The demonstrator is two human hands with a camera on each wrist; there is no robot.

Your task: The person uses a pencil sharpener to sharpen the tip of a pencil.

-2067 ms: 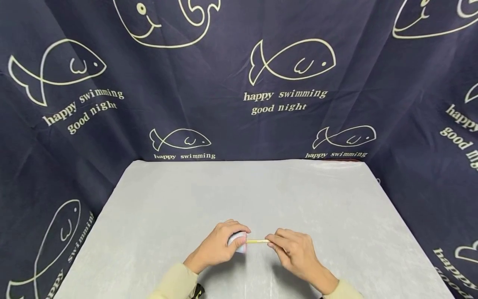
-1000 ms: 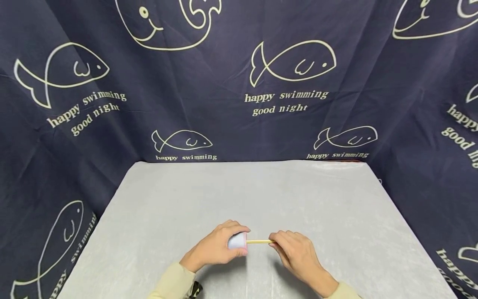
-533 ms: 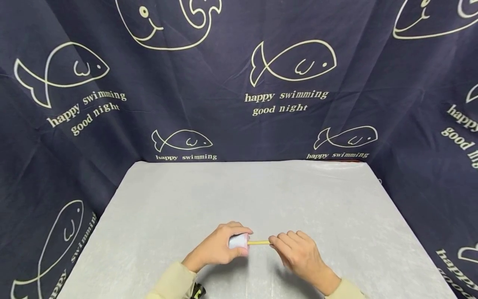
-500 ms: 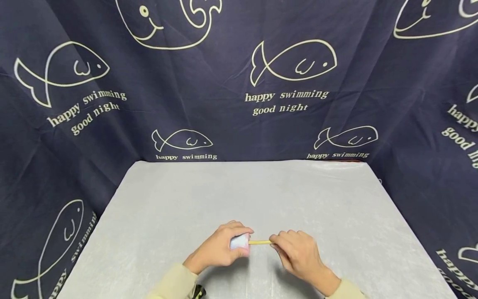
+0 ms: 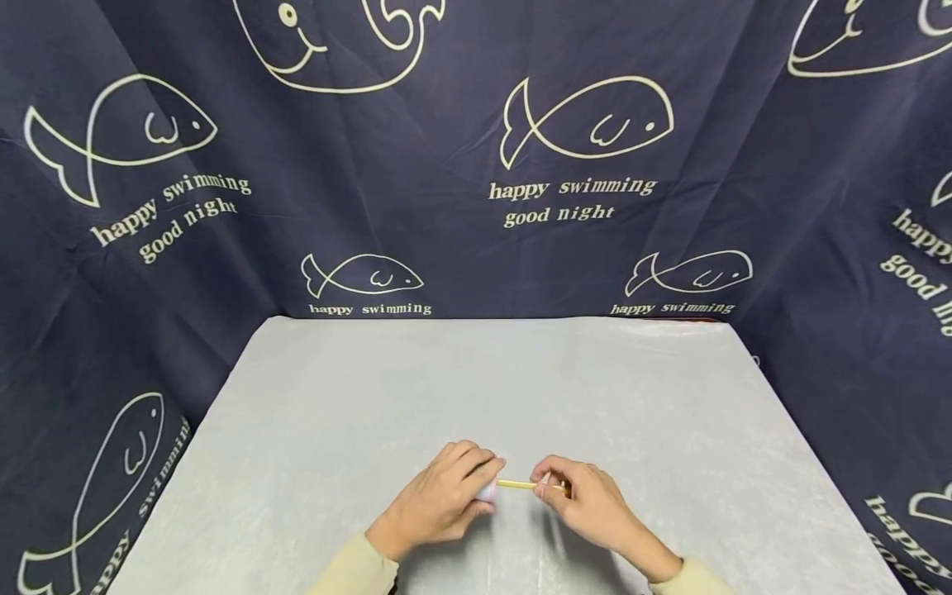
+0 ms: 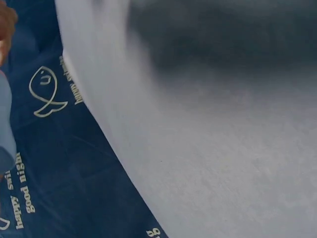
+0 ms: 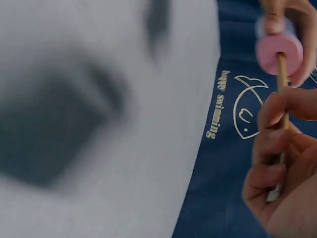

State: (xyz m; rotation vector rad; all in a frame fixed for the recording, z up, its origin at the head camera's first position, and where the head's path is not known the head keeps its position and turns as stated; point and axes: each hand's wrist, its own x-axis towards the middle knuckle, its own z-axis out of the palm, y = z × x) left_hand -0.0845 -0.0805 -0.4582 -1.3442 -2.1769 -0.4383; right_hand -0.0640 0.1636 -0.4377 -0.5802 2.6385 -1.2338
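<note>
In the head view my left hand (image 5: 439, 500) grips a small pale-blue and pink pencil sharpener (image 5: 487, 493), its fingers covering most of the body. A yellow pencil (image 5: 515, 484) runs from the sharpener to my right hand (image 5: 591, 500), which pinches it between thumb and fingers. Seen from the right wrist, the pencil (image 7: 282, 74) enters a hole in the sharpener's round pink end face (image 7: 292, 54). Its pale back end (image 7: 274, 193) sticks out below the curled fingers. At the left wrist view's edge, part of the sharpener's blue body (image 6: 5, 129) shows.
Both hands are over the near middle part of a table with a light grey cloth (image 5: 491, 380). Dark blue curtains (image 5: 461, 165) printed with fish and lettering hang behind it and on both sides. Cream sleeves (image 5: 355, 570) cover the forearms.
My left hand has rolled over the sharpener, so less of its blue body shows. My right hand's fingers have shifted on the pencil, with the index finger more arched now. The pencil stays in the sharpener.
</note>
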